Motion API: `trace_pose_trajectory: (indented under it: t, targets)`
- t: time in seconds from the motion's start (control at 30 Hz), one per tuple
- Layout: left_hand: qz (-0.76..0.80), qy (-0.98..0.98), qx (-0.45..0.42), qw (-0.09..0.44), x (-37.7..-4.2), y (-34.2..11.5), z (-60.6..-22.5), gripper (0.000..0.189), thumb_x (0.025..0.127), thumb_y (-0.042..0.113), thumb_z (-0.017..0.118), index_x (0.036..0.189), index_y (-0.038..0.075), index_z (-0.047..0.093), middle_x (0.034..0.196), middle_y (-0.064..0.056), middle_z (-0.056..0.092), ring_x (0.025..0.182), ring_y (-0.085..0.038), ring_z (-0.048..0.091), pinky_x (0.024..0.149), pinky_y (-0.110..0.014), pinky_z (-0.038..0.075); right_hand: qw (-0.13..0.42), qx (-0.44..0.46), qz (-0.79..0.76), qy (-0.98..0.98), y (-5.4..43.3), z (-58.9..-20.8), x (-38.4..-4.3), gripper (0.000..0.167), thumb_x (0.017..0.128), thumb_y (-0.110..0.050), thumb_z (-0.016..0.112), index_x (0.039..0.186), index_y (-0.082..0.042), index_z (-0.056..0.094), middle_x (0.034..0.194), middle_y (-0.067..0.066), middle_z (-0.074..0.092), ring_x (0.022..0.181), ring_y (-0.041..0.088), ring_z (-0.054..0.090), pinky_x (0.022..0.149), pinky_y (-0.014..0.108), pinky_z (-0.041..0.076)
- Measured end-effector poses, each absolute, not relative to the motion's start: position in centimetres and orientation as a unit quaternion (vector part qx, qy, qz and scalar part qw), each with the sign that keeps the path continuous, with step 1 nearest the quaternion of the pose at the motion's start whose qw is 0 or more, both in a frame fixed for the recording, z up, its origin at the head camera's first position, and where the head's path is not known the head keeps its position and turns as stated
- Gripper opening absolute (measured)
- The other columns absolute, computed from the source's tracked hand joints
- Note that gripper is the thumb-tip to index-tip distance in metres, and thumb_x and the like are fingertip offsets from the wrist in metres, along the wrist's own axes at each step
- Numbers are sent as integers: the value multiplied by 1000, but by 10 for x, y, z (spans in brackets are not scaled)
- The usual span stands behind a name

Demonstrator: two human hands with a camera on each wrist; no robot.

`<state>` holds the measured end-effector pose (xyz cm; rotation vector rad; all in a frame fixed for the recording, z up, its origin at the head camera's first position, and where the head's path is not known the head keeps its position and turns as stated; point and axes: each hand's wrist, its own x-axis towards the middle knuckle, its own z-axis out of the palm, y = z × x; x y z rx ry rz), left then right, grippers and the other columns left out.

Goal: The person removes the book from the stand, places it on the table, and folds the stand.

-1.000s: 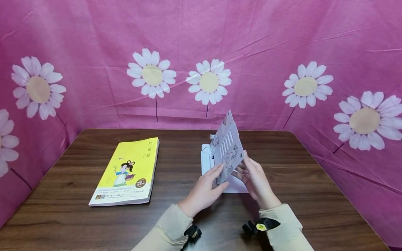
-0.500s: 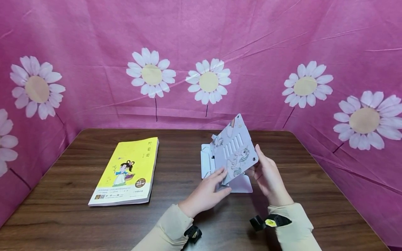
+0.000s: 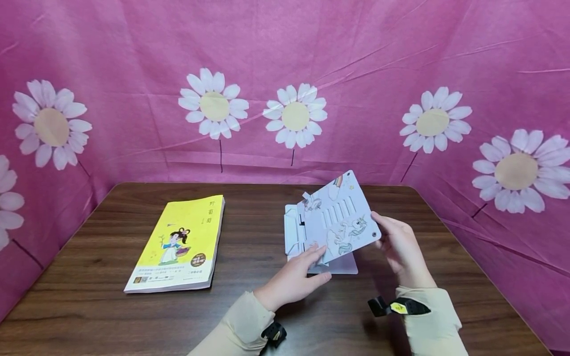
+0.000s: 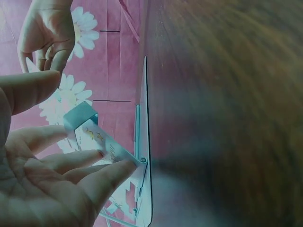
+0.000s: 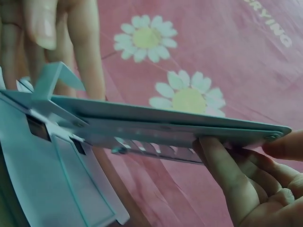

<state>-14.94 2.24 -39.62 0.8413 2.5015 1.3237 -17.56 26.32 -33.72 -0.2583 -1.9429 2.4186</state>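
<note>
A pale metal book stand with unicorn drawings and slots stands on the table, its panel tilted up from a flat base. My right hand pinches the panel's right corner, thumb on one face and fingers underneath, as the right wrist view shows. My left hand lies at the panel's lower left edge with its fingers fairly straight, fingertips on the panel. In the left wrist view a bent page-holder tab sticks out near the left fingers. The hinge side of the stand faces left.
A thick yellow book with a cartoon figure on its cover lies flat at the left of the brown wooden table. Behind the table hangs a pink cloth printed with white daisies.
The right hand has moved right and carried the panel's free side with it, so the panel leans lower to the right. The left hand has stayed almost in place.
</note>
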Motion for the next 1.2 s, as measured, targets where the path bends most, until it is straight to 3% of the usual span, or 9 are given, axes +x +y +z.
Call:
trace_pose_trajectory:
  t: [0.37, 0.57, 0.73, 1.2]
  targets:
    - [433, 847, 279, 133, -149, 23, -396, 59, 97, 35, 61, 150, 14, 45, 160, -13, 33, 149, -28, 30, 120, -47, 29, -3, -84, 720, -689, 290, -347, -179, 35, 99, -12, 57, 74, -26, 78, 69, -11, 72, 59, 0, 62, 46, 15, 40]
    - [426, 849, 276, 145, -148, 24, -394, 59, 97, 37, 60, 150, 14, 45, 160, -11, 33, 150, -26, 29, 120, -47, 28, -23, -80, 709, -700, 302, -353, -180, 31, 97, -12, 60, 76, -26, 78, 74, -9, 74, 65, 2, 67, 54, 17, 49]
    - [424, 849, 278, 149, -148, 24, -394, 59, 97, 37, 60, 150, 12, 45, 160, -11, 34, 150, -27, 28, 120, -46, 28, -46, -60, 713, -697, 311, -357, -180, 31, 98, -8, 59, 79, -24, 78, 76, -6, 75, 69, 4, 70, 60, 21, 57]
    - [407, 858, 266, 164, -145, 25, -390, 64, 96, 38, 61, 150, 7, 43, 160, -11, 33, 150, -26, 28, 121, -44, 28, -81, -57, 686, -721, 325, -365, -183, 29, 98, -9, 59, 81, -24, 76, 79, -5, 75, 71, 6, 71, 63, 22, 59]
